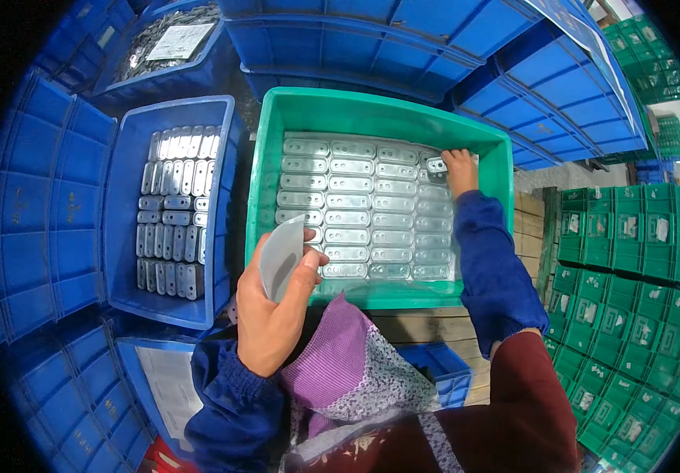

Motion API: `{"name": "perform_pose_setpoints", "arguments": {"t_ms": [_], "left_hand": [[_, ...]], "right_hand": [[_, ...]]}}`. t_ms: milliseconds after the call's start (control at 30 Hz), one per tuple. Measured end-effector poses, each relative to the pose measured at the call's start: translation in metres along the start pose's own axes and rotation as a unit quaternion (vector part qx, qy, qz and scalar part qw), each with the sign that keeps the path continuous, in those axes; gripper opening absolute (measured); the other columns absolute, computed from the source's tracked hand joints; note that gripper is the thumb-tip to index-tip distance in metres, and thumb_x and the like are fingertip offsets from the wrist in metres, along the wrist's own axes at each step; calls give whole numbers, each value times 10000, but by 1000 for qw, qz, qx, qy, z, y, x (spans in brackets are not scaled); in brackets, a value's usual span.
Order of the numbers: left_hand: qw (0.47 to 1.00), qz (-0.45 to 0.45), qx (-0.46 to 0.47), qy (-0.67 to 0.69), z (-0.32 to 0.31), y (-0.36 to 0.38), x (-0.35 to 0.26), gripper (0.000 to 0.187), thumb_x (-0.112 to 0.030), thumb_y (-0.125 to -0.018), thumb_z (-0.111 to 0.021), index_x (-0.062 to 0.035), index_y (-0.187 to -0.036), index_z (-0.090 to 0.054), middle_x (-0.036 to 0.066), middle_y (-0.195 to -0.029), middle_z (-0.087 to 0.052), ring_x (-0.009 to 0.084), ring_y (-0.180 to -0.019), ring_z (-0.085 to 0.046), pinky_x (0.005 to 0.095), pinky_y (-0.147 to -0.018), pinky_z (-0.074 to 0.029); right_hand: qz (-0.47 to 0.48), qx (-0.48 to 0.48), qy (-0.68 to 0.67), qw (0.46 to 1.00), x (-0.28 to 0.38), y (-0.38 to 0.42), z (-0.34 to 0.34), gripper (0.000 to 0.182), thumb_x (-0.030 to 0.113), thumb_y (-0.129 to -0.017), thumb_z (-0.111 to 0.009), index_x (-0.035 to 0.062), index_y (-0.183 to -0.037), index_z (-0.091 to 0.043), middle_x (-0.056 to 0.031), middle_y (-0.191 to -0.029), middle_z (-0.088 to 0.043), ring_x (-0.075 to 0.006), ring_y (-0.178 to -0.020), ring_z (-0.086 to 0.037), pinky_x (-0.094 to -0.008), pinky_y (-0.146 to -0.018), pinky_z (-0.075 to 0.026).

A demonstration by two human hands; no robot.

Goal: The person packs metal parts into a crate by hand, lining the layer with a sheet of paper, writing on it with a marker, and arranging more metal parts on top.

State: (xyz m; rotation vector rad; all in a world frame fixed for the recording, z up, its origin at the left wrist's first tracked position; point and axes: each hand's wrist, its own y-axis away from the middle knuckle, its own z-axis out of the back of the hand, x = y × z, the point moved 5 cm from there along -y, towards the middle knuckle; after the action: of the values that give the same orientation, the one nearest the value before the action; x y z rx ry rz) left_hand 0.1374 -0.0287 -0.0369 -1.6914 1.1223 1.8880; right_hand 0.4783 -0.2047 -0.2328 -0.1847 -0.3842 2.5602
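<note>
My left hand is raised in front of the near left part of a green crate, its fingers wrapped round a smooth grey metal-looking piece with a rounded outline. Inside the crate, rows of oblong silver metal cases with small holes in their tops lie side by side. At the crate's far right corner, my right hand grips a similar metal case at one end. Part of that case is hidden behind my fingers.
A blue bin left of the crate contains more metal cases. Large blue bins stand behind the crate. Stacked green crates fill the right side. Below right sits a small blue box on wooden slats.
</note>
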Motion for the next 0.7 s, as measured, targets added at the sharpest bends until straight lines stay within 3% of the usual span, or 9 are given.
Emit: {"name": "perform_pose_setpoints", "arguments": {"t_ms": [100, 267, 300, 367, 400, 433, 500, 633, 700], "left_hand": [[1000, 7, 9, -2, -1, -1, 1, 225, -120, -876, -539, 17, -1053, -523, 60, -845, -593, 89, -731, -529, 226, -654, -435], [1000, 13, 12, 4, 0, 0, 1, 218, -112, -873, -539, 13, -1051, -523, 60, -844, -593, 88, -732, -527, 226, -656, -433], [1000, 5, 11, 0, 0, 0, -1, 219, -110, -872, -539, 14, -1051, -522, 59, -843, -592, 89, -732, -528, 226, -655, -433], [1000, 2, 16, 10, 1, 1, -1, 220, -107, -869, -539, 19, -1048, -524, 59, -841, -591, 93, -739, -536, 228, -657, -435], [1000, 1, 18, 12, 1, 2, -1, 220, -107, -869, -539, 19, -1048, -524, 59, -841, -591, 93, -739, -536, 228, -657, -435], [1000, -3, 16, 1, 1, 2, -2, 220, -109, -869, -538, 20, -1047, -526, 60, -844, -591, 95, -742, -539, 229, -658, -437], [1000, -10, 16, -15, 1, 4, -2, 222, -116, -868, -538, 20, -1044, -531, 62, -845, -593, 100, -747, -546, 233, -662, -442], [1000, -20, 6, -7, 0, 5, 1, 222, -117, -867, -539, 21, -1041, -535, 63, -834, -600, 107, -751, -553, 238, -664, -446], [1000, -21, 8, -8, 0, 5, 2, 223, -116, -867, -538, 21, -1042, -535, 64, -837, -601, 108, -755, -556, 239, -664, -447]], "right_hand": [[-7, 15, -22, 1000, 3, 4, 1, 222, -36, -673, -514, 82, -856, -555, -110, -841, -559, -308, -825, -514, -418, -709, -433], [-267, -31, -176, 947, -18, 21, 34, 188, 116, -771, -611, 24, -913, -529, -130, -802, -555, -319, -790, -548, -392, -684, -438], [-404, 65, -413, 814, -26, 39, 27, 277, 228, -802, -643, 4, -919, -531, -54, -725, -514, -208, -680, -524, -331, -619, -432], [-484, 125, -590, 634, -9, 53, 53, 242, 247, -821, -624, 34, -901, -541, 6, -709, -465, -105, -657, -459, -253, -568, -406], [-482, 133, -627, 598, -2, 62, 64, 187, 245, -833, -602, 83, -905, -542, 13, -713, -466, -76, -639, -442, -196, -550, -379], [-415, 121, -627, 648, 2, 68, 71, 197, 255, -841, -591, 84, -923, -537, 17, -714, -464, -78, -631, -441, -205, -550, -383], [-457, 144, -646, 594, 7, 93, 76, 293, 256, -849, -574, 34, -1030, -513, -6, -768, -513, -108, -680, -491, -242, -607, -432], [-234, 224, -212, 922, 20, 126, 87, 426, 281, -790, -614, 13, -1100, -501, -185, -959, -600, -320, -870, -570, -419, -737, -448], [-152, 273, -23, 950, 48, 121, 118, 349, 203, -765, -595, 20, -1052, -517, -161, -875, -603, -342, -835, -554, -469, -694, -431]]}}
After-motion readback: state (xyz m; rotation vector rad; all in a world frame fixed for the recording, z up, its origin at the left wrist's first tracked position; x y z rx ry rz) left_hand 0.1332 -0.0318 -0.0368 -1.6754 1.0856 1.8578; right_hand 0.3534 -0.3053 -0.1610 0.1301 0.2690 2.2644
